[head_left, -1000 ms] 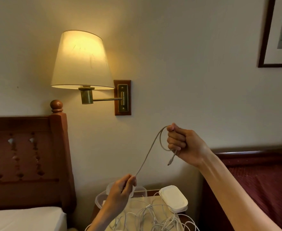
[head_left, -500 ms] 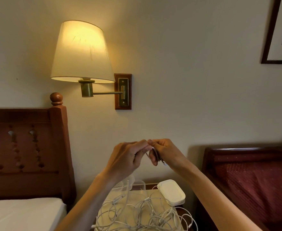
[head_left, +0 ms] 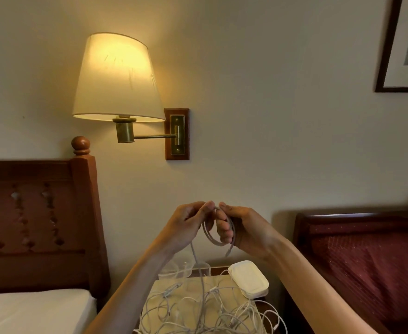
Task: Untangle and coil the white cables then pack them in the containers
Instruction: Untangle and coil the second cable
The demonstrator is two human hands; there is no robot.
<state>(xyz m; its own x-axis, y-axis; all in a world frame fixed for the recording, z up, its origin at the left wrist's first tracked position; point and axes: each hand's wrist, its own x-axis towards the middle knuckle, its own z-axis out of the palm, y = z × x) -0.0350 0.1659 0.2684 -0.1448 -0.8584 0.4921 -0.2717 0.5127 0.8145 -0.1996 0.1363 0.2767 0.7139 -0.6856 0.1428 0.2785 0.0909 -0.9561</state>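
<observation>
Both hands are raised above a small bedside table. My right hand [head_left: 243, 229] grips a small coil of white cable [head_left: 212, 237] looped around its fingers. My left hand [head_left: 186, 222] pinches the same cable at the top of the loop, fingertips almost touching the right hand. The cable's free length hangs down from the left hand to a tangled heap of white cables [head_left: 205, 309] on the table. A closed white-lidded container [head_left: 248, 278] sits at the table's back right. Clear containers [head_left: 181, 268] stand at the back left, partly hidden by my left forearm.
A wooden headboard [head_left: 41, 225] and white mattress [head_left: 34, 309] lie to the left. A dark red bed with wooden frame [head_left: 366, 256] stands on the right. A lit wall lamp [head_left: 118, 78] hangs above. A framed picture [head_left: 405, 44] is at top right.
My left hand rose from the table to meet the right hand, which dropped a little. The long stretched cable strand is now wound as loops around my right fingers.
</observation>
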